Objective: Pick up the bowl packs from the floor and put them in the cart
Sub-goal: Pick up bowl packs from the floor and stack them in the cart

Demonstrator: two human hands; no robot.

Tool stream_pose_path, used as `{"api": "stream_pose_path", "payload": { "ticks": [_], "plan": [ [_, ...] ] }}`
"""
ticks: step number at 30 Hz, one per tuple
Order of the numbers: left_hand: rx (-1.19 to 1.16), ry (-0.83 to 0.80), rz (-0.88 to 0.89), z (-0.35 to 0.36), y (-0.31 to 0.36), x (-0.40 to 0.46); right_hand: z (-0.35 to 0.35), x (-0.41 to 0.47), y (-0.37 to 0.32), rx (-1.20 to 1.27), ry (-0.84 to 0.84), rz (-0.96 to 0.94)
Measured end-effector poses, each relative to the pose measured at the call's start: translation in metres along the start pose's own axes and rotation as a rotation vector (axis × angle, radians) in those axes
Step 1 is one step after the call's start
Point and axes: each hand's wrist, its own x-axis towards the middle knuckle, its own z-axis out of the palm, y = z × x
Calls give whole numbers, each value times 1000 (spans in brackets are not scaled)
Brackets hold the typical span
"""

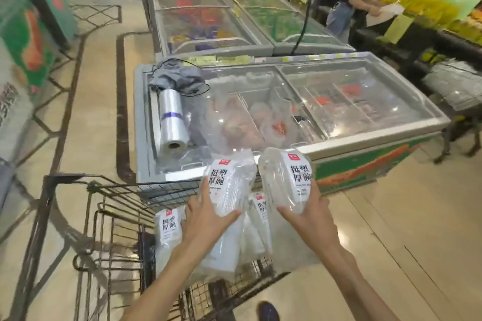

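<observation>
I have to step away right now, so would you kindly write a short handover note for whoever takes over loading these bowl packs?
Left hand: holding one bowl pack above the cart.
Right hand: holding a second pack, also above the cart, beside the first.
In the cart: at least two packs already, one at the left and one between the hands, lying among clear wrapping.
Done: those packs loaded; two more lifted.
Left: lower both held packs into the cart. The floor in view shows no more packs, but the area behind and below the arms is out of sight, so check there.
</observation>
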Motion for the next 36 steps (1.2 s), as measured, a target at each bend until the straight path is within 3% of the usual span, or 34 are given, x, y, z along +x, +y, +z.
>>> {"api": "stream_pose_path", "payload": {
  "ticks": [6, 15, 26, 33, 36],
  "plan": [
    [-99, 135, -134, 72, 18, 45, 19, 91, 36, -23, -148, -39],
    [29, 166, -478, 196, 17, 106, 53, 157, 108, -86, -267, 31],
    [275, 264, -512, 299, -42, 170, 142, 165, 153, -141, -262, 168],
    [260, 361, -541, 300, -43, 167, 175, 164, 158, -213, -187, 107],
    [254, 328, -574, 298, -42, 164, 183, 165, 155, -189, -170, 125]
  ]
}}
